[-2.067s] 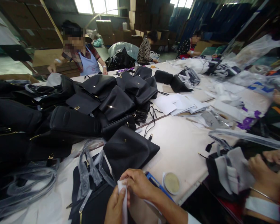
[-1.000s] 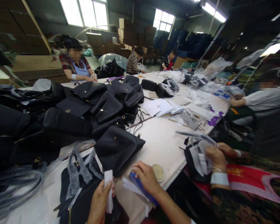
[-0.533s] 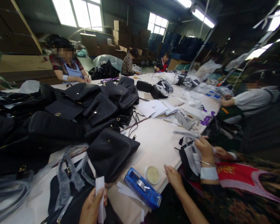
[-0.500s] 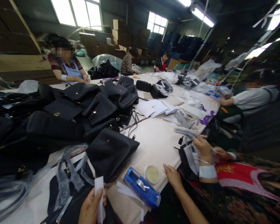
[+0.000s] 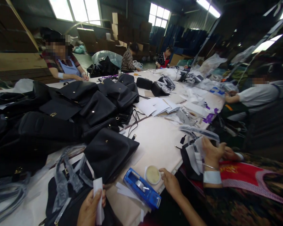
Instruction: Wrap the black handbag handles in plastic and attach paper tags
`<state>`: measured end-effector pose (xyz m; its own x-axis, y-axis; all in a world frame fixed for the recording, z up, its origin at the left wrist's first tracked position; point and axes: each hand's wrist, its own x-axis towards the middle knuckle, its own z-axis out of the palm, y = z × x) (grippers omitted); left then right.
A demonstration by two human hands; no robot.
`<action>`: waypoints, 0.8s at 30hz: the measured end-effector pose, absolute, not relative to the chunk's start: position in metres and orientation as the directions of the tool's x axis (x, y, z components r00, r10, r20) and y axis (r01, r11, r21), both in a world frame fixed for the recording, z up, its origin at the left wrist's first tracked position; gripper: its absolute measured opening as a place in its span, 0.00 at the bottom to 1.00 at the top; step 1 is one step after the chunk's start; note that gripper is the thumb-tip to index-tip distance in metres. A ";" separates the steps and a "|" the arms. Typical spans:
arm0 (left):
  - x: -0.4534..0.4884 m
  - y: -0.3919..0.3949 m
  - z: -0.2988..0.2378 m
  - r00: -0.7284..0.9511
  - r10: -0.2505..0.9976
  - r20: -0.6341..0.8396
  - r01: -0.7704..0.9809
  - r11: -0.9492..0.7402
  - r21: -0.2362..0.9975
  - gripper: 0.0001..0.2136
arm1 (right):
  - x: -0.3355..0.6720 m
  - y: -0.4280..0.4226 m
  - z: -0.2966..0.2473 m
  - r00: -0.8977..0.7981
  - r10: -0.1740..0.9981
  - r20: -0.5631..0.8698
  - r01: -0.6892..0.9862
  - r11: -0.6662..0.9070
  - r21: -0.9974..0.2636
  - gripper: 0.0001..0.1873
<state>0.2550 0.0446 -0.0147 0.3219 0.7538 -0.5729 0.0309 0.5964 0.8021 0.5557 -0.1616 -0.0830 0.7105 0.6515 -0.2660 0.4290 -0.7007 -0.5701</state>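
My left hand [image 5: 91, 204] is closed around a folded white strip [image 5: 98, 197], which stands upright between thumb and fingers. Beneath it lies a black bag [image 5: 73, 205], its handles [image 5: 67, 185] wrapped in clear plastic. My right hand [image 5: 171, 182] has its fingers curled and its index fingertip at the edge of a round white dish [image 5: 153, 174] with a yellowish filling. Whether those fingers hold anything is hidden. A blue tape dispenser [image 5: 141, 190] sits between my hands, beside loose white paper strips [image 5: 127, 192].
Black bags [image 5: 49, 131] are heaped on the left. White sheets [image 5: 155, 106] lie mid-table. Close on my right, a co-worker's hands [image 5: 213, 152] handle a black-and-white bag [image 5: 192, 157]. Other people sit around the table, one in a blue apron [image 5: 69, 69].
My right hand has moved left to the dish's edge. My left hand keeps the white strip and has barely shifted. The neighbouring co-worker's hand has turned at the bag.
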 end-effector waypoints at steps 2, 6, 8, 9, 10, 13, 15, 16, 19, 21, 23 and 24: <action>0.254 0.045 -0.019 0.334 0.750 -0.572 0.039 0.595 0.803 0.19 | 0.550 -0.162 -0.082 0.693 0.668 -0.272 0.448 -0.694 -0.563 0.18; 0.251 0.047 -0.024 0.344 0.751 -0.563 0.061 0.581 0.812 0.18 | 0.543 -0.160 -0.076 0.689 0.671 -0.274 0.468 -0.700 -0.539 0.13; 0.250 0.048 -0.027 0.332 0.747 -0.577 0.062 0.592 0.803 0.19 | 0.541 -0.157 -0.072 0.695 0.664 -0.276 0.470 -0.709 -0.526 0.12; 0.249 0.048 -0.029 0.329 0.743 -0.583 0.058 0.600 0.798 0.19 | 0.540 -0.156 -0.069 0.696 0.661 -0.278 0.467 -0.712 -0.524 0.11; 0.248 0.049 -0.031 0.331 0.738 -0.588 0.053 0.607 0.793 0.20 | 0.538 -0.155 -0.067 0.696 0.660 -0.283 0.463 -0.714 -0.525 0.11; 0.246 0.050 -0.038 0.348 0.721 -0.599 0.040 0.627 0.778 0.21 | 0.530 -0.154 -0.061 0.682 0.663 -0.310 0.444 -0.711 -0.545 0.14; 0.245 0.050 -0.039 0.350 0.718 -0.602 0.034 0.633 0.774 0.22 | 0.524 -0.156 -0.058 0.665 0.669 -0.331 0.429 -0.706 -0.564 0.14; 0.244 0.050 -0.039 0.348 0.720 -0.600 0.029 0.632 0.775 0.23 | 0.521 -0.159 -0.057 0.654 0.675 -0.343 0.423 -0.702 -0.574 0.14; 0.244 0.050 -0.039 0.336 0.725 -0.601 0.009 0.636 0.772 0.22 | 0.512 -0.166 -0.050 0.613 0.699 -0.368 0.411 -0.680 -0.607 0.15; 0.244 0.051 -0.040 0.338 0.712 -0.615 -0.005 0.655 0.755 0.23 | 0.506 -0.170 -0.045 0.574 0.729 -0.374 0.413 -0.652 -0.636 0.15; 0.244 0.051 -0.040 0.346 0.699 -0.626 -0.008 0.669 0.743 0.24 | 0.502 -0.172 -0.040 0.532 0.754 -0.386 0.417 -0.630 -0.655 0.14; 0.245 0.051 -0.039 0.350 0.697 -0.626 -0.004 0.669 0.743 0.24 | 0.501 -0.173 -0.039 0.514 0.761 -0.395 0.421 -0.625 -0.658 0.13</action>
<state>0.2447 0.0510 -0.0388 0.3496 0.6975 -0.6255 -0.0042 0.6688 0.7434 0.5010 -0.1726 -0.0387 0.5143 0.7614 -0.3947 0.4207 -0.6250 -0.6576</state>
